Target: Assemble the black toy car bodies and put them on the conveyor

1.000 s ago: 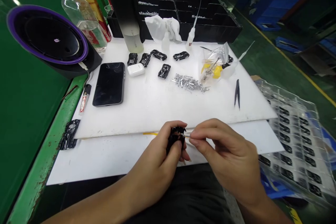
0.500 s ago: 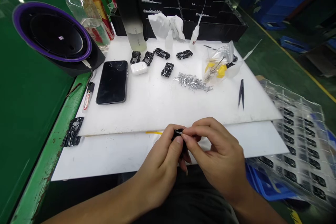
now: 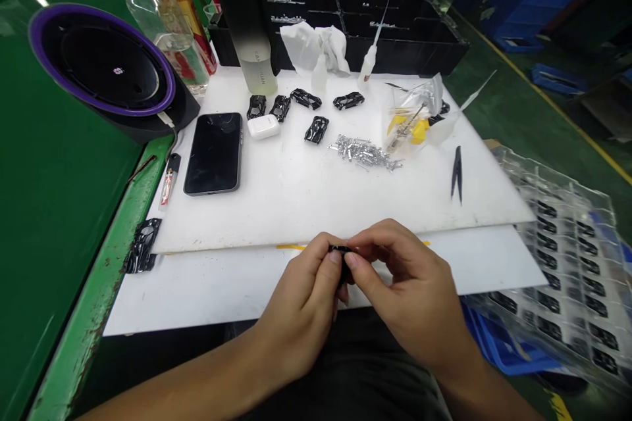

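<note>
Near the front edge of the white board, my left hand (image 3: 301, 312) is closed around a small black toy car body (image 3: 340, 249), its thumb pressed on the near side. My right hand (image 3: 417, 299) is closed too, thumb and index finger pinching the right end of the same body. Most of the piece is hidden by my fingers, and no small part shows between them. Beyond my hands lies a loose pile of small silver metal parts (image 3: 365, 152). Several similar black car bodies, one of them (image 3: 316, 129) close to the pile, rest on the board.
Black tweezers (image 3: 457, 175) lie at the right, near a plastic bag with yellow pieces (image 3: 417, 131). A phone (image 3: 214, 152), a white earbud case (image 3: 263, 127) and a fan (image 3: 106, 69) are at the left. Small glue bottles (image 3: 368, 64) stand before a black compartment tray (image 3: 405, 56). Clear trays of car bodies (image 3: 548, 263) sit right.
The car body has tilted in my fingers, and the silver strip seen on it earlier no longer shows. My right fingertips have shifted slightly along its edge.
</note>
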Available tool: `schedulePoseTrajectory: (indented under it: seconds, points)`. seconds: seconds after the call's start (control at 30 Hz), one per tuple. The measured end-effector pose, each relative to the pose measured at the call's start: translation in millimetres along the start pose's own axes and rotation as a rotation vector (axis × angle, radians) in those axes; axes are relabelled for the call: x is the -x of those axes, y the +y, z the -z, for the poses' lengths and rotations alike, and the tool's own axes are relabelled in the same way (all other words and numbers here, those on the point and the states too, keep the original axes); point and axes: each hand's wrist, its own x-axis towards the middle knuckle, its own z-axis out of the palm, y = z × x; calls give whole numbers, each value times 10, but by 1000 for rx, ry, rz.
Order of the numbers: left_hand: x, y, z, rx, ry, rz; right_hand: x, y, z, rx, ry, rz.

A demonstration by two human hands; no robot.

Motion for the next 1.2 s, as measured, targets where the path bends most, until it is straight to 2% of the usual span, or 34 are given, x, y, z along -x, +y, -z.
schedulePoseTrajectory:
  seconds: [0.2,0.33,0.4,0.5,0.6,0.7,0.87,1.03,1.2]
  points:
    - [-18,-13,17,-89,17,-47,-50,-46,90,97,-65,43]
    - [-18,-10,38,-208,-1,-115,-62,-37,165,35,-118,-94]
    - [-17,-18,73,-358,-19,-220,-62,-7,205,-18,-126,-219]
    - [-44,-63,146,-677,-78,-463,-51,70,258,-104,-154,-363]
    - [-102,-134,205,-959,-108,-720,-24,158,288,-114,-152,-418]
    - [-145,-184,223,-1096,-46,-865,14,222,295,-65,-137,-432]
    - [-145,-190,229,-1162,-24,-879,48,259,272,45,-150,-395]
    - [-144,-205,260,-1155,-80,-812,72,251,258,280,-231,-150]
    - [-154,-234,286,-1131,-109,-794,81,247,344,386,-346,-16]
